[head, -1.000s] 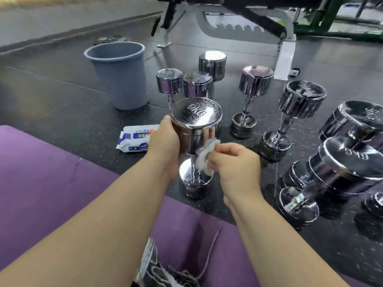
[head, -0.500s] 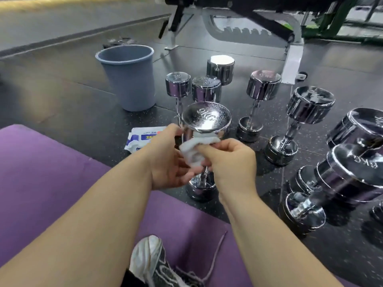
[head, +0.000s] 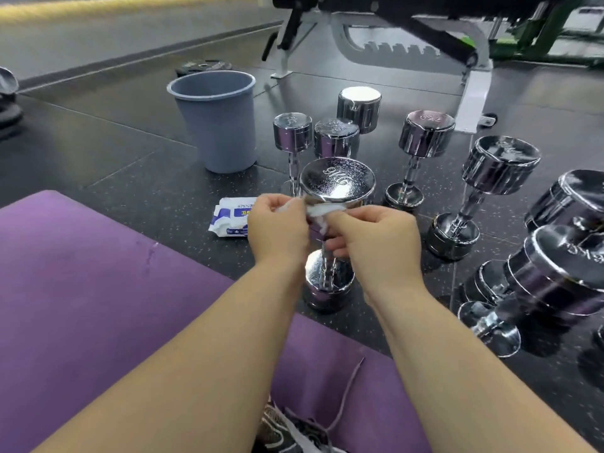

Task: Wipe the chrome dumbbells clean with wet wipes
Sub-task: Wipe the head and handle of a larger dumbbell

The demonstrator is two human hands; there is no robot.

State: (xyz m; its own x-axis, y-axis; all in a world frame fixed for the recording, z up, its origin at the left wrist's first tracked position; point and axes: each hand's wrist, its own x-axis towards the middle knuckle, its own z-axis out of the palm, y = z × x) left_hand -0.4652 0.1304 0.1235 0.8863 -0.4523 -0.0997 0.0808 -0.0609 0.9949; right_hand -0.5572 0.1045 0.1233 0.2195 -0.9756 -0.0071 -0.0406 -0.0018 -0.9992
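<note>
I see the left hand (head: pixel 277 228) and right hand (head: pixel 376 238) both pinching one crumpled white wet wipe (head: pixel 322 212) against the upright chrome dumbbell (head: pixel 336 188); nine dumbbells are visible in all.

The upright dumbbell (head: pixel 336 204) is standing on the floor (head: pixel 114 152) just beyond the mat (head: pixel 98 289), with the wipes pack (head: pixel 228 217) lying to its left and the bin (head: pixel 217 122) sitting behind that pack.
</note>
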